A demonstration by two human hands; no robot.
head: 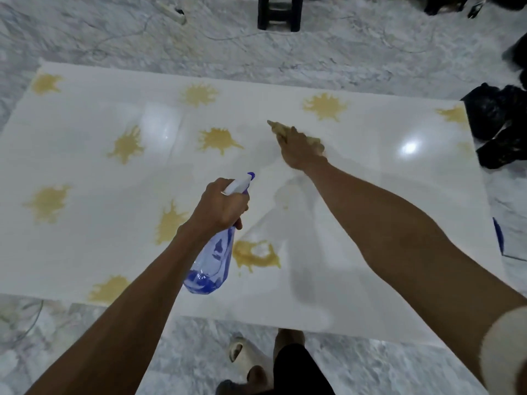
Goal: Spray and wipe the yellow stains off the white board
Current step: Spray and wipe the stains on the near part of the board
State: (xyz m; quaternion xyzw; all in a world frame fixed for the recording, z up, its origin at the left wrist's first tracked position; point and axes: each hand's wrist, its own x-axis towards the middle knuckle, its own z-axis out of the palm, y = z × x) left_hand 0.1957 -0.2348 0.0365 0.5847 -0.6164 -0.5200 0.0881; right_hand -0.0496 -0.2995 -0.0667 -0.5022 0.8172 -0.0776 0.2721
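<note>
A large white board (pixel 370 195) lies flat on the marble floor, dotted with several yellow splat stains, such as one (pixel 218 139) near the middle and one (pixel 256 255) close to me. My left hand (pixel 224 206) grips a clear blue spray bottle (pixel 212 260) by its white trigger head, nozzle pointing away from me. My right hand (pixel 299 151) presses a yellowed cloth (pixel 281 128) onto the board's centre right. The board around that hand looks smeared but free of yellow.
Black plastic bags (pixel 496 124) sit off the board's right edge. A black stool (pixel 279 12) and a white power strip (pixel 174 12) with its cable lie on the floor beyond. My sandalled foot (pixel 242 352) stands at the near edge.
</note>
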